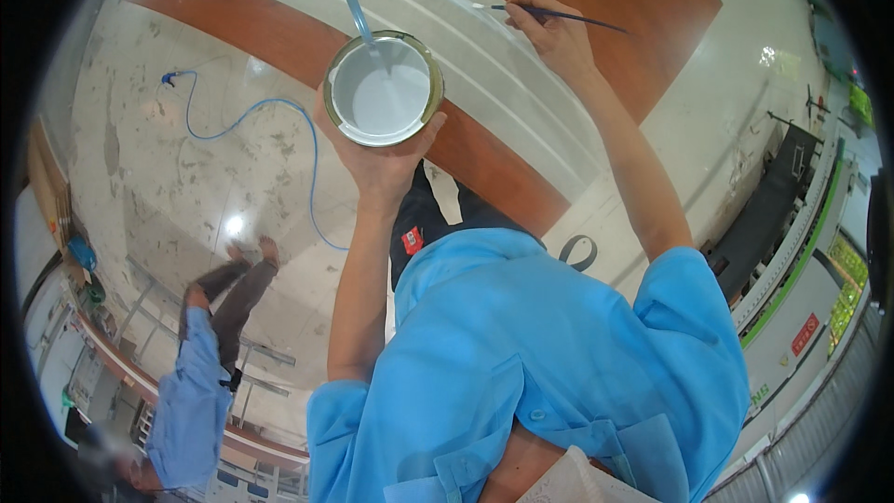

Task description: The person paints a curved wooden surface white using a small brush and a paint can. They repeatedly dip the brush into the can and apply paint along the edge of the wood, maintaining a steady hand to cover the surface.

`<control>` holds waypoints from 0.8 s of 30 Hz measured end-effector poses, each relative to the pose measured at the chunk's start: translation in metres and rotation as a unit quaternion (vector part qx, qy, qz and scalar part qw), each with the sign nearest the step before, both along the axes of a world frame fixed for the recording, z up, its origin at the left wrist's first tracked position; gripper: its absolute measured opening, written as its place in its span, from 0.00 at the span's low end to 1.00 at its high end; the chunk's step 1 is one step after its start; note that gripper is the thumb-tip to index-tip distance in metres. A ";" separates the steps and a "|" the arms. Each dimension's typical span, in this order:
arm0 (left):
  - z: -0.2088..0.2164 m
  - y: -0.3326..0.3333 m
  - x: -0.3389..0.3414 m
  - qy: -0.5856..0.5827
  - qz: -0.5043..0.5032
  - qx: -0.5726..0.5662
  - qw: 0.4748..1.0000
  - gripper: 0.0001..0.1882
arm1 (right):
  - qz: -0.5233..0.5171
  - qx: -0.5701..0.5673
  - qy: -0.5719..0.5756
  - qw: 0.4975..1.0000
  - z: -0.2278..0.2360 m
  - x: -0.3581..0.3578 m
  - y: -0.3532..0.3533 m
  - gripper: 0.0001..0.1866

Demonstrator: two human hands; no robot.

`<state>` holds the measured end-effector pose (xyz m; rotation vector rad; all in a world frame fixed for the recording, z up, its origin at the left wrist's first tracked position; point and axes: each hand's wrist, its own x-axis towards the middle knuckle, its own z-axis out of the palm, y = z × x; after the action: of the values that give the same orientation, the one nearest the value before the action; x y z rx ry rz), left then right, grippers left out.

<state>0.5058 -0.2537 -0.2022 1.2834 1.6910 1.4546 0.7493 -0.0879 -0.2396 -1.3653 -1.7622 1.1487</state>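
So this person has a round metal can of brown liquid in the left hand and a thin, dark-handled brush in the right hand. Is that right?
Not quite: the liquid in the round metal can is whitish, not brown, as the head view shows. The left hand does hold the can, and the right hand the thin, dark-handled brush.

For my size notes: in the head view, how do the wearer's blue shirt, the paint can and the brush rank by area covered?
1. Blue shirt
2. Paint can
3. Brush, clearly smallest
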 end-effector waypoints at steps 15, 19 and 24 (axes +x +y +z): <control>0.001 0.004 0.006 0.000 0.006 0.016 1.000 0.61 | -0.009 -0.067 -0.072 0.995 0.005 0.028 -0.008 0.14; 0.000 0.003 0.007 -0.014 0.001 0.013 1.000 0.62 | -0.017 -0.066 -0.165 0.984 0.022 0.068 -0.038 0.14; -0.003 0.002 0.009 -0.007 -0.008 0.014 1.000 0.62 | -0.059 -0.046 -0.093 0.993 0.032 0.056 -0.037 0.14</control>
<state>0.5147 -0.2515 -0.2049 1.2964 1.6536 1.4788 0.8055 -0.1253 -0.2080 -1.6554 -1.7479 1.0785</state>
